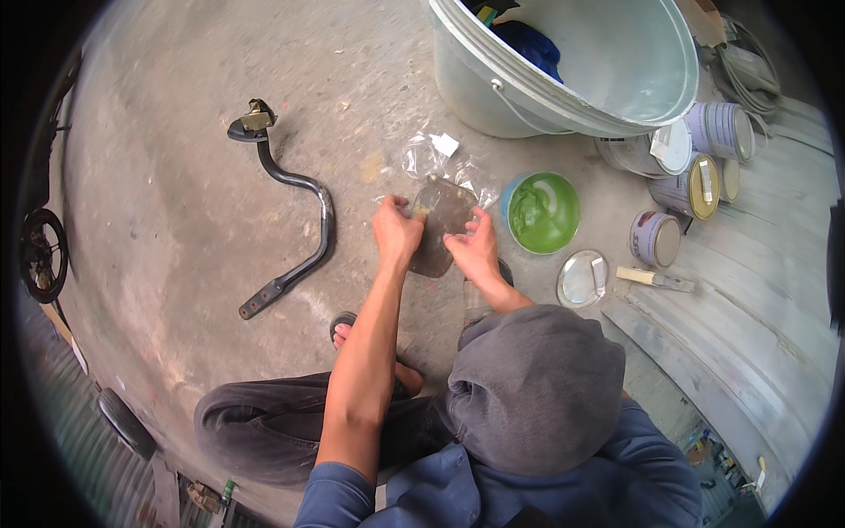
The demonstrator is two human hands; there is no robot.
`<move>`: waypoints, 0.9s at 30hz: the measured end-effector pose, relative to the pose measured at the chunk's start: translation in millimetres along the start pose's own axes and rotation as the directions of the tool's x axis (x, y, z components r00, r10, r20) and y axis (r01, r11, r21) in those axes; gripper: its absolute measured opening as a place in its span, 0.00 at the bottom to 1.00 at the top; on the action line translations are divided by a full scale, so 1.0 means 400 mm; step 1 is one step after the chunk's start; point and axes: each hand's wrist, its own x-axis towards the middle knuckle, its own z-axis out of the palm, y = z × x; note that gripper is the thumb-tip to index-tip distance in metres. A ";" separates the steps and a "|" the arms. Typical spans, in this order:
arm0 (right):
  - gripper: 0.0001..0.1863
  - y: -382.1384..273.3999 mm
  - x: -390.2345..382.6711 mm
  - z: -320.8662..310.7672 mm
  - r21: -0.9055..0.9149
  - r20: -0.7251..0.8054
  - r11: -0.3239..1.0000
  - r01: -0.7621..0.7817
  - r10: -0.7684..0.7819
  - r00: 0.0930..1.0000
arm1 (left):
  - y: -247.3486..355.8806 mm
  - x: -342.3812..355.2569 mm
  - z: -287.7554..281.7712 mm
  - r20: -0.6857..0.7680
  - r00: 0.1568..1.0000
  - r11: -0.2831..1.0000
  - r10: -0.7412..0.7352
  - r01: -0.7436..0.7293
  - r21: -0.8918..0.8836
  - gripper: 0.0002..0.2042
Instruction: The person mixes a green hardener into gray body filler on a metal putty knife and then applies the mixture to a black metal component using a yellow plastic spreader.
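Observation:
Between my hands is a flat, brownish, see-through plate with rounded corners (pixel 442 238). My left hand (pixel 398 233) is closed on its left edge, the thumb beside a small yellowish smear near the top. My right hand (pixel 477 255) grips the right edge, thumb over the face and fingers at the rim. Whether the plate rests on the floor I cannot tell. Crumpled clear plastic wrapping (pixel 424 157) with a white label lies just beyond it. Close by on the right stands a round tub of green paint (pixel 546 216).
A bent black metal bar (pixel 326 224) lies on the concrete at left. A large whitish bucket (pixel 475 84) stands far right. Several paint cans (pixel 656 238), a round lid (pixel 572 280) and a paintbrush (pixel 647 277) line the right, beside a pale ridged panel (pixel 739 299).

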 end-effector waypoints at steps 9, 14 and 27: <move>0.28 -0.212 -0.076 -0.161 0.269 0.501 0.960 -0.071 -0.076 0.862 | -0.092 0.041 -0.051 0.493 0.866 0.824 0.088 0.215 -0.525 0.14; 0.18 -0.574 -0.162 -0.446 0.448 0.290 0.640 0.624 -0.765 0.575 | -0.057 0.046 -0.218 0.440 0.897 0.733 0.037 0.274 -0.622 0.12; 0.15 -0.971 0.366 -0.301 -0.452 0.872 0.121 0.884 -0.147 0.467 | 0.072 -0.022 -0.369 0.140 0.990 0.700 -0.022 0.115 -0.704 0.15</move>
